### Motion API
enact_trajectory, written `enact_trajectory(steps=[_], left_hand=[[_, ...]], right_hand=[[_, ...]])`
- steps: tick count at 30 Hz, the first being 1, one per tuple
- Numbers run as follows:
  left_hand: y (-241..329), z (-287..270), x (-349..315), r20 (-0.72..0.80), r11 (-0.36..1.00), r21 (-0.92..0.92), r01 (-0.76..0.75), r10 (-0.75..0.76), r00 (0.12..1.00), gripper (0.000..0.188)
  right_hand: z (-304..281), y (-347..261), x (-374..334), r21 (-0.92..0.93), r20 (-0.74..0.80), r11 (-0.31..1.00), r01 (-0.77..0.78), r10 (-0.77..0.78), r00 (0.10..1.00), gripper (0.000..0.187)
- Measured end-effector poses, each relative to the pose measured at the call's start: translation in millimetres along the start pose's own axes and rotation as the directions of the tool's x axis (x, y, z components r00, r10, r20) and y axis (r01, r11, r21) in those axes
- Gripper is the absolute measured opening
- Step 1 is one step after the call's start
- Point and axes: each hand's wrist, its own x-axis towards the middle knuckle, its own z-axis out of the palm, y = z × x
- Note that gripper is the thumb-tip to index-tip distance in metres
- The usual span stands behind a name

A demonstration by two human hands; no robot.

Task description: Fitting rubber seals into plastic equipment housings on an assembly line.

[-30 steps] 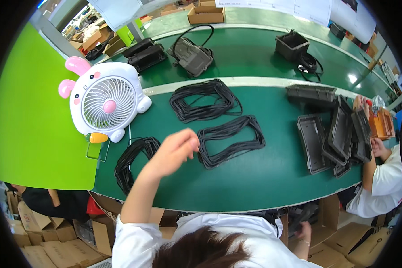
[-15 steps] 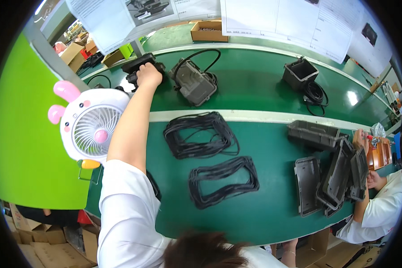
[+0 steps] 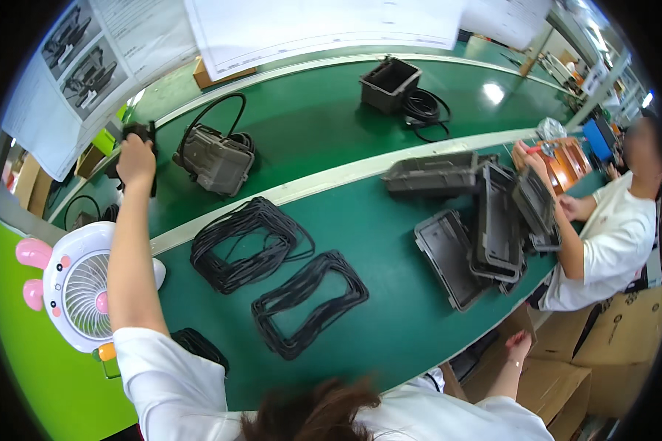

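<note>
I see left hand (image 3: 136, 163) at black housing (image 3: 141, 129), fingertips hidden: can't tell grip. Right hand (image 3: 518, 345) curled, contents unclear. Low left-arm pullback could knock 1 fan (image 3: 77, 294).

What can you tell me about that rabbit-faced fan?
The fan looks like white plastic, with two pink ears, eyes, pink cheeks and an orange carrot shape. A slatted round grille surrounds its pink hub. Ears pointing left, it sits by the green panel, partly hidden by the left arm; whether they touch or it spins is unclear.
</note>
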Motion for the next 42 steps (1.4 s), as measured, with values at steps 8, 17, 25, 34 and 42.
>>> enact_trajectory(steps=[8, 17, 25, 34, 42], left_hand=[[35.8, -188.9, -70.3, -0.168, 0.657, -0.532, -0.534, 0.537, 0.827, 0.029], [55.9, -247.8, -350.8, 0.235, 0.246, -0.788, -0.565, 0.968, 0.094, 0.02], [59.5, -181.2, -409.5, 0.086, 0.351, -0.723, -0.595, 0.9, 0.427, 0.021], [54.6, -205.0, -375.4, 0.127, 0.283, -0.927, -0.247, 0.855, 0.502, 0.02], [23.8, -116.6, -315.6, 0.328, 0.772, -0.632, -0.07, 0.348, 0.878, 0.015]], right_hand=[[141.2, -113.0, -142.4, 0.528, 0.629, 0.803, 0.278, -0.589, 0.506, 0.014], [206.5, -45.1, -399.5, 0.748, 0.503, 0.302, 0.592, 0.324, -0.801, 0.066], [177.8, 70.8, -391.3, 0.685, 0.597, 0.202, 0.7, 0.396, -0.698, 0.059], [202.1, 32.3, -385.7, 0.383, 0.549, 0.53, 0.756, 0.527, -0.648, 0.05], [213.6, -9.5, -434.1, 0.264, 0.589, 0.956, -0.126, -0.264, -0.764, 0.013]])
